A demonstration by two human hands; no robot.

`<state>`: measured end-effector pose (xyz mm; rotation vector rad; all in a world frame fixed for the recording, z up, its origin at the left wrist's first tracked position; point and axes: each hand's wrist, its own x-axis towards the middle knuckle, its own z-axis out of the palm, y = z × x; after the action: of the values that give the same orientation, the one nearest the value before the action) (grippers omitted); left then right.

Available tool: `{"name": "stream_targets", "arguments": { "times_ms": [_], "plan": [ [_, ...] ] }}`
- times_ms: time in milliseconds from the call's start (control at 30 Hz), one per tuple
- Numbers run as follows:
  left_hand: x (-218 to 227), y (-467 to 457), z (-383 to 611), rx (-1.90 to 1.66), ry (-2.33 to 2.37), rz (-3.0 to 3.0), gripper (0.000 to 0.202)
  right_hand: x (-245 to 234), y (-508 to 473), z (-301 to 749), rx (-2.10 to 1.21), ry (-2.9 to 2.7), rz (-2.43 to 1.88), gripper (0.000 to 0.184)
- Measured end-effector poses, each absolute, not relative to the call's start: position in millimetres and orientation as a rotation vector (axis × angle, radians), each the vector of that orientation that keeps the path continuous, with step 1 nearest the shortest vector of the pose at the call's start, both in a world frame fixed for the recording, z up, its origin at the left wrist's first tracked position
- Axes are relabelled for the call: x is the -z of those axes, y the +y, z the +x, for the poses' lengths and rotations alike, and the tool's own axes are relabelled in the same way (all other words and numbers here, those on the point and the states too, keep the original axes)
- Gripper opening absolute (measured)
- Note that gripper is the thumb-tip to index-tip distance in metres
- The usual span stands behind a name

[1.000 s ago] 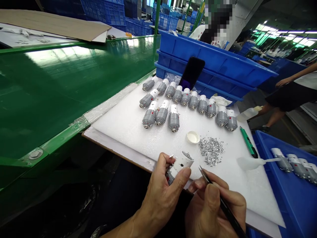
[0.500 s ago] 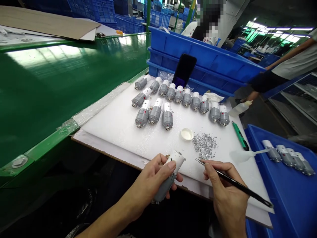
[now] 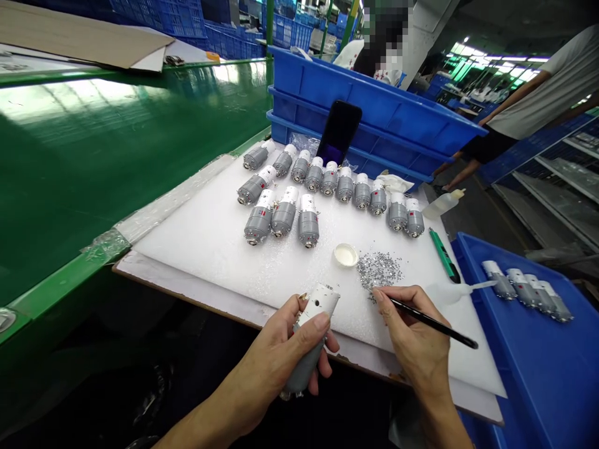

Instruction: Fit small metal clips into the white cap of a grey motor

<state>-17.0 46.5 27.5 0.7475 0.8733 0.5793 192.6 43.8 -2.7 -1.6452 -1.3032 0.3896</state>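
Gripping a grey-and-white cylindrical motor (image 3: 322,300) in the left hand (image 3: 276,362), with the right hand (image 3: 412,330) apart, pinching slim black tweezers (image 3: 433,322) just above silver glitter flakes (image 3: 378,271) on a white foam sheet (image 3: 224,249). A round white cap (image 3: 345,254) sits beside the flakes. A blue plastic tray (image 3: 515,374) to the right holds more motors (image 3: 521,290); their small red labels are unreadable.

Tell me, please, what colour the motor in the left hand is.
The motor has a grey body and white cap, clearest in the head view.
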Motion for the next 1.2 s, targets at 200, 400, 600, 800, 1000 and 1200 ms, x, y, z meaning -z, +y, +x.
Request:
{"name": "stream_targets", "arguments": {
  "times_ms": [200, 400, 600, 800, 1000, 1200],
  "plan": [
    [-27.9, 48.0, -14.7, -0.62, 0.88, 0.776, 0.04, 3.3, 44.2, 191.7, -0.372, -1.296, -1.646, 0.021],
    [-27.3, 47.9, -10.9, -0.615, 0.943, 0.727, 0.038, 6.0, 46.1, 192.1, -0.377, -1.306, -1.649, 0.022],
    [-29.6, 47.8, -4.7, -0.704, 0.983, 0.719, 0.032, 1.1, 34.8, 188.0, -0.372, -1.269, -1.564, 0.016],
    [-31.7, 44.9, 3.1, -0.79, 0.904, 0.609, 0.033, -19.4, 9.5, 168.5, -0.482, -1.34, -1.358, 0.011],
    [-26.4, 42.8, 4.3, -0.781, 0.755, 0.479, 0.035, -31.1, -4.0, 146.9, -0.479, -1.271, -1.416, 0.011],
    [-27.6, 42.3, 2.1, -0.779, 0.775, 0.461, 0.038, -34.7, -4.2, 148.2, -0.232, -1.575, -1.347, 0.011]
  ]
}}
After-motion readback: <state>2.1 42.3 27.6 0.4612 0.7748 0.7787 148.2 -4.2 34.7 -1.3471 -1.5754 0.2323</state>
